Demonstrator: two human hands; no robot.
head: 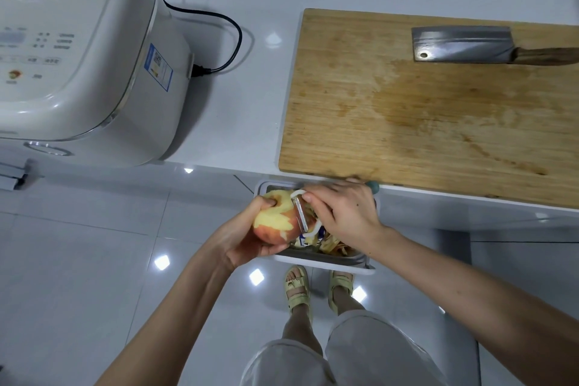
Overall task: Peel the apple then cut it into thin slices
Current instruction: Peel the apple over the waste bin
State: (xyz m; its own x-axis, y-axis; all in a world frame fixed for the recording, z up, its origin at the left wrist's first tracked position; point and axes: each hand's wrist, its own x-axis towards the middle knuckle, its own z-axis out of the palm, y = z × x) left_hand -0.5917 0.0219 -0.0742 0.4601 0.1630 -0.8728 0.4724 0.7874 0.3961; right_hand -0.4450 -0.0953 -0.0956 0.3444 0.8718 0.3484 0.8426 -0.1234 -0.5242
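**Half-Peeled Apple Over the Bin: Where It Could Slip**

The left hand [247, 238] cupped the apple [275, 219] from below, fingers curled round it and a fingertip pressed into its top. The right hand [344, 213] pinched the white peeler [302, 213], whose blade lay against the side of the apple facing that hand. The upper part of the fruit showed pale flesh, while red skin remained lower down, so peeling looked about half done.

The main risk was probably the blade. The left fingertips wrapped under the apple sat close to the end of its path, and a stroke that skidded on wet flesh could run into them. The bared flesh also likely made the hold slippery (the palm gripped mostly skin, the fingertip flesh). If the fruit popped loose it would drop into the bin [329, 262] directly beneath both hands, among the peels [332, 244].

The counter edge ran just beyond the right hand, with the near edge of the cutting board [407, 110] right at it, so a wide outward stroke could knock knuckles there. Most of the board beyond the right hand lay bare. The cleaver [463, 44] rested at its far side, well apart from both hands. Outside the left hand there was only open air above the floor, and the rice cooker [78, 56] stood well away beyond it.
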